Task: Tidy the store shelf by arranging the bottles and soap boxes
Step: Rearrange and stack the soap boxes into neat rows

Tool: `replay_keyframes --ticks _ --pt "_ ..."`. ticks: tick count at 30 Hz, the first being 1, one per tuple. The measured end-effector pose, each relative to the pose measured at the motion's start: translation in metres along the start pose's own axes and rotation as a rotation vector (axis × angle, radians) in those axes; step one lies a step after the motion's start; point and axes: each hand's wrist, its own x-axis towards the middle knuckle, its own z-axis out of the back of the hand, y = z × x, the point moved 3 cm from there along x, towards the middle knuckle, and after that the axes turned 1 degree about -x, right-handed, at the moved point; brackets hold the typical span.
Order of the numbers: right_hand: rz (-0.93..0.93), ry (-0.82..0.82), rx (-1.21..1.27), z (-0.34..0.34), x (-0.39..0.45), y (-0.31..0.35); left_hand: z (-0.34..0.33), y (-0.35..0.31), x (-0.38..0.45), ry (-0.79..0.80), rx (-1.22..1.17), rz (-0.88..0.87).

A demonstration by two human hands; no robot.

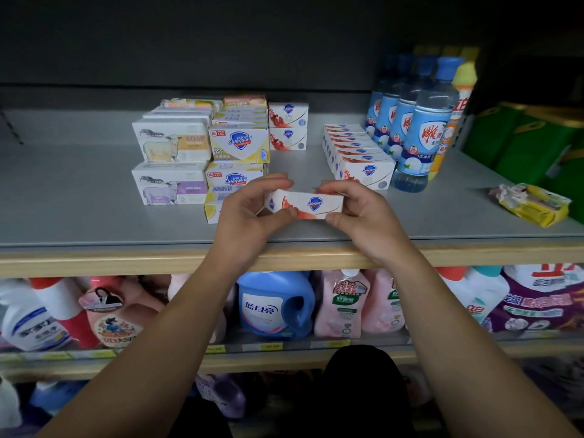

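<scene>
A white and red Safeguard soap box is held just above the grey shelf, near its front edge. My left hand grips its left end and my right hand grips its right end. Behind it to the right stands a row of matching red soap boxes. Two more red boxes are stacked at the back. Left of them sit stacked yellow Safeguard boxes and sheep-print soap boxes. Blue-capped bottles line the right side, with a yellow-capped orange bottle beside them.
A crumpled yellow packet lies at the shelf's right, next to green packs. Below the wooden shelf edge, a lower shelf holds a blue detergent jug, pink pouches and other bottles.
</scene>
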Motion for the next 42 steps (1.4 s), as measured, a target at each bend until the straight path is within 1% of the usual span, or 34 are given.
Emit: replay_keyframes --ticks 4,7,9,11,14,16,18,20,22,25,27,30,31,34,35,37,40,42 --pt "-0.009 0.006 -0.023 -0.002 0.0 0.001 0.001 0.002 0.002 -0.01 -0.027 0.004" --pt "-0.012 0.012 -0.124 -0.003 -0.001 0.003 0.002 0.002 0.001 -0.019 -0.05 0.02" --pt "-0.002 -0.01 -0.183 -0.004 -0.002 0.004 0.0 0.001 0.001 -0.013 -0.024 0.026" --pt "0.009 -0.059 -0.16 -0.001 -0.002 0.004 -0.003 0.0 0.0 -0.015 0.057 0.03" --pt "0.014 -0.148 -0.048 0.006 -0.004 0.004 -0.01 -0.004 -0.001 -0.034 0.168 0.007" --pt "0.012 -0.193 0.02 0.009 -0.005 0.002 -0.017 -0.006 -0.002 -0.017 0.21 0.028" --pt "-0.003 -0.225 0.044 0.011 -0.003 0.001 -0.02 -0.006 0.001 -0.015 0.35 0.042" --pt "-0.029 -0.248 0.031 0.016 -0.001 0.0 -0.025 -0.007 0.008 0.022 0.545 0.004" --pt "-0.046 -0.261 -0.012 0.026 0.001 0.0 -0.032 -0.005 0.017 0.065 0.65 -0.028" --pt "-0.076 -0.248 -0.172 0.044 0.002 0.0 -0.046 0.003 0.029 0.139 0.748 -0.049" --pt "-0.13 -0.194 -0.289 0.054 0.002 -0.003 -0.055 0.009 0.036 0.197 0.836 -0.062" --pt "-0.192 -0.097 -0.475 0.07 0.002 -0.008 -0.061 0.014 0.046 0.21 0.897 -0.077" --pt "-0.212 -0.082 -0.58 0.078 0.002 -0.01 -0.062 0.016 0.049 0.208 0.916 -0.085" --pt "-0.305 -0.012 -1.016 0.101 0.003 -0.02 -0.062 0.018 0.062 0.184 0.922 -0.074" --pt "-0.339 0.021 -1.107 0.105 0.003 -0.024 -0.062 0.018 0.068 0.166 0.932 -0.078" --pt "-0.38 0.062 -1.161 0.106 0.003 -0.031 -0.064 0.017 0.082 0.122 0.939 -0.096" --pt "-0.374 0.072 -1.179 0.104 0.004 -0.038 -0.072 0.014 0.107 0.048 0.867 -0.086" --pt "-0.364 0.07 -1.172 0.105 0.004 -0.038 -0.081 0.014 0.128 0.015 0.869 -0.079"
